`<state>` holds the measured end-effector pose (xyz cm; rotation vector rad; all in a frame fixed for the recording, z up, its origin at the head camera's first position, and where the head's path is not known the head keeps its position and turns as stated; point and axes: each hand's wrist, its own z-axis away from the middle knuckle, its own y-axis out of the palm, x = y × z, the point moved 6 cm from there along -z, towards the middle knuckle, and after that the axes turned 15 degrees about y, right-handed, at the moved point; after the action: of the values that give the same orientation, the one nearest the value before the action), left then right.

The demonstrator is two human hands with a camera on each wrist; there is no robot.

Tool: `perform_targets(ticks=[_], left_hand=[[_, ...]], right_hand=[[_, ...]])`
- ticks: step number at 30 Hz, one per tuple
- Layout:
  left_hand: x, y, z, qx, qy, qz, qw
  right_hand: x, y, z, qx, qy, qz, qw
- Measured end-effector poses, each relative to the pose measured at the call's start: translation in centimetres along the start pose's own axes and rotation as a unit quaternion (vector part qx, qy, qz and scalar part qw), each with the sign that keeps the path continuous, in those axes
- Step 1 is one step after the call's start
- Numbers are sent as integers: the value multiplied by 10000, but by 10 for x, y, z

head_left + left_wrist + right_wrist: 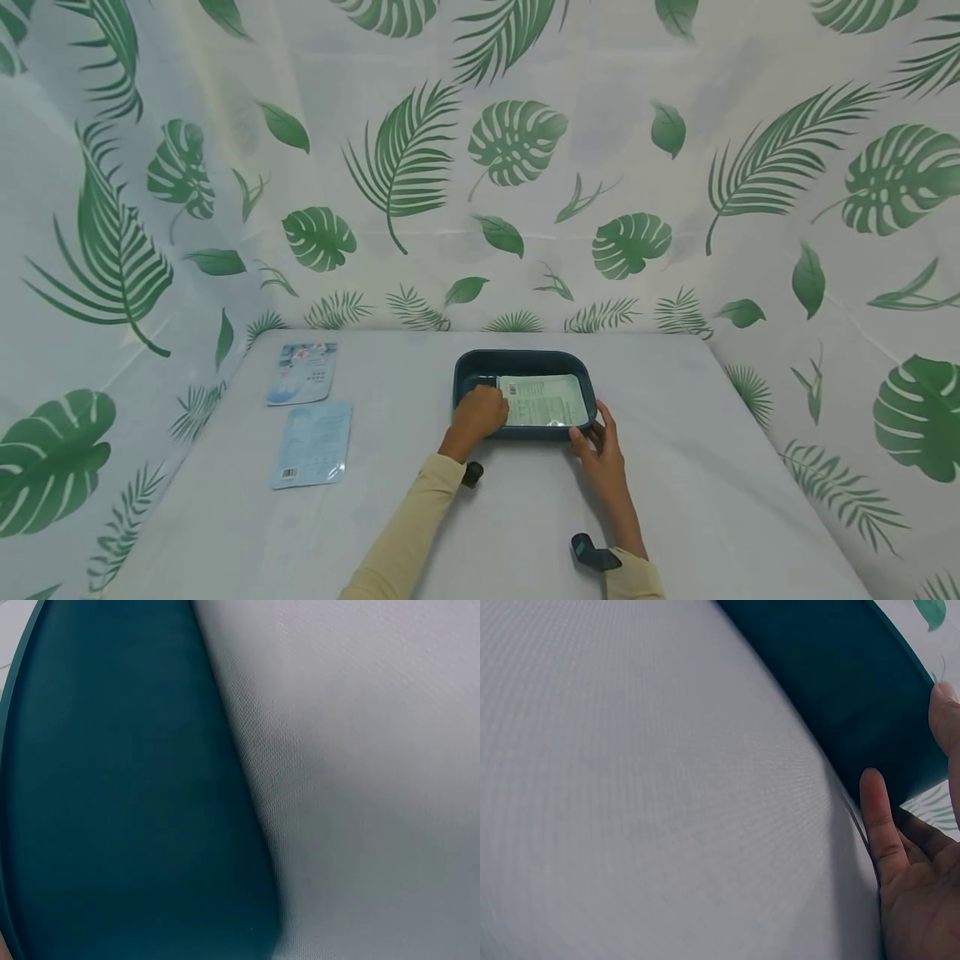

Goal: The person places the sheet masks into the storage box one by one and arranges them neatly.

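Note:
A dark teal tray [525, 432] with rounded corners stands on the table. Inside it lies a pale green printed sachet [543, 400] with a barcode. My left hand [482, 410] reaches over the tray's front wall, knuckles up, at the sachet's left edge; its fingertips are hidden beneath it, so I cannot tell whether they pinch anything. My right hand [602, 454] holds the tray's front right corner between thumb and fingers. In the right wrist view, one digit lies at the rim and another finger [881, 817] low along the wall. The left wrist view shows mainly the tray's outer wall [135, 780].
On the left of the white table [720, 500] lie a white and blue flowered packet [303, 373] and, nearer, a light blue packet [312, 443]. A leaf-patterned curtain [525, 217] rises behind the table and along both sides.

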<state>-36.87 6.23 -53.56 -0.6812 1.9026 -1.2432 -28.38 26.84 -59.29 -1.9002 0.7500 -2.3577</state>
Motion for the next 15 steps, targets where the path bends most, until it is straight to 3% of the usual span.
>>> perform_targets(ticks=[8, 15], left_hand=[[4, 1, 3, -106, -536, -78, 9985], [6, 2, -1, 36, -339, 206, 9992]], right_hand=[[-2, 3, -2, 58, 107, -28, 9999], [-2, 2, -4, 2, 80, 42, 10000]])
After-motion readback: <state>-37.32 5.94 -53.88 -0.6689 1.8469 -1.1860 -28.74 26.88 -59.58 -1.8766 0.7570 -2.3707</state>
